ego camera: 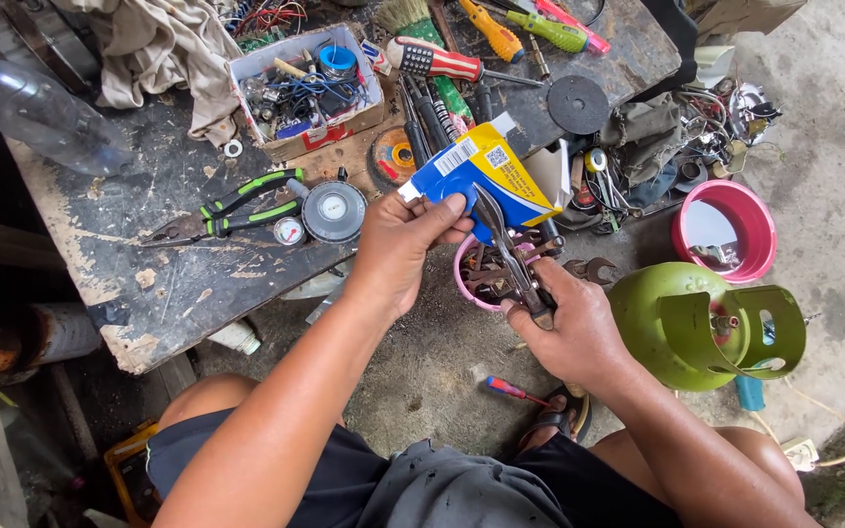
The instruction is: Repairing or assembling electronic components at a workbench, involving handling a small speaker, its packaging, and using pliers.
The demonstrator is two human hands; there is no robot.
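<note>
A worn dark workbench (178,264) stood on a concrete floor (833,196), beside a green gas cylinder (682,328). Above its edge, the left hand (398,249) pinched a blue-yellow box (481,176); the right hand (574,332) gripped snips (511,259), fingers curled tight.

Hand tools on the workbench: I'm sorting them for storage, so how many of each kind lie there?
Screwdrivers with coloured handles: 3, red and white, orange, green and pink
Pliers, green and black handles: 1
Brush: 1
Total: 5
Dark tools beside the blue and yellow box are too unclear to count.
</note>
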